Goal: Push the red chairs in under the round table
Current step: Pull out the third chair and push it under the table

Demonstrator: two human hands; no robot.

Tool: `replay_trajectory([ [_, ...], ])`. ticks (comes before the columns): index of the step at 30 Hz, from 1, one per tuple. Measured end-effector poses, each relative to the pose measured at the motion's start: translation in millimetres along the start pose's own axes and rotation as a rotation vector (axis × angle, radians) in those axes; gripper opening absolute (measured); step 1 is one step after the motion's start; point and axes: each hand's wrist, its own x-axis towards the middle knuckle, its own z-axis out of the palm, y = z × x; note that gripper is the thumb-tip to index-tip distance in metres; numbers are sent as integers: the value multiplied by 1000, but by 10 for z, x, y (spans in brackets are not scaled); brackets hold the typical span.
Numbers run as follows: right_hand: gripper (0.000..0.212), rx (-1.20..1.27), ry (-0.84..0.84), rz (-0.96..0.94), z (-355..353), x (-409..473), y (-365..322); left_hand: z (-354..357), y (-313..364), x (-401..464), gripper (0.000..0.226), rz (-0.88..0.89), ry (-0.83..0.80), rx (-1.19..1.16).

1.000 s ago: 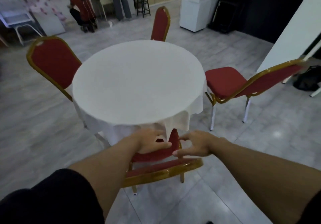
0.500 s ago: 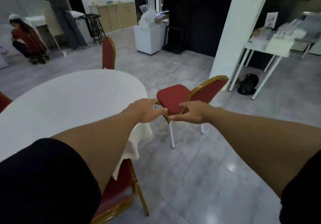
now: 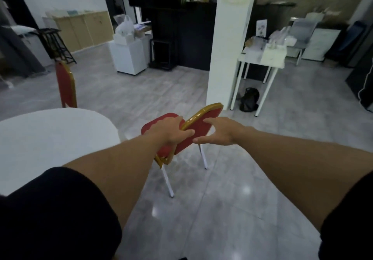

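Two bare arms reach out over a glossy grey tiled floor (image 3: 232,209). At the left lies the round tabletop (image 3: 50,138) under a smooth white cloth. Just right of it, apart from its edge, stands a red chair (image 3: 198,127) with padded seat, gold frame and white legs. The left hand (image 3: 171,132) closes over the gold rim of its backrest; the right hand (image 3: 220,132) lies spread on the back, fingers loose. A second red chair (image 3: 65,84) stands behind the tabletop.

I see a gold-framed red chair (image 3: 198,127) standing clear of the white-clothed round table (image 3: 56,136); a second red chair (image 3: 65,85) sits at its far side.
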Motion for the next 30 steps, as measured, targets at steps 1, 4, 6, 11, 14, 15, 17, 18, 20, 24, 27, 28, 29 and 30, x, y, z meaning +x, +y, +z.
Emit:
replay_trajectory([
  [1,89,-13,-10,16,-70,92,84,-16,34,163,80,4,-15,-3],
  [4,93,-21,-6,67,-262,415,354,-82,78,660,88,5,-33,-4],
  [6,95,16,32,100,-366,671,550,-156,91,996,97,6,-18,-15],
  [11,123,1,14,110,-480,1330,1111,-116,147,1648,99,-22,-73,-12],
  [14,131,-22,-41,117,-507,1623,1358,-4,187,1932,98,-55,-101,-26],
  [15,129,-23,-64,108,-510,1743,1462,51,196,2034,99,-69,-110,-31],
  [17,127,-20,-97,73,-539,1990,1662,137,207,2234,102,-96,-121,-47],
  [18,127,-22,-109,54,-561,2114,1754,172,204,2334,102,-116,-115,-67],
  [20,128,-43,-151,1,-605,2409,1955,280,217,2530,101,-180,-103,-121],
  [24,128,-105,-248,-107,-610,2868,2152,501,190,2782,112,-294,-145,-109],
  [27,123,-154,-328,-190,-505,3169,2228,696,178,2939,113,-350,-172,-133],
  [28,122,-173,-355,-214,-458,3269,2254,755,180,2986,111,-358,-175,-149],
  [29,122,-198,-388,-239,-410,3357,2274,811,183,3031,107,-359,-180,-163],
  [30,123,-233,-428,-267,-339,3461,2291,877,174,3070,101,-366,-190,-188],
])
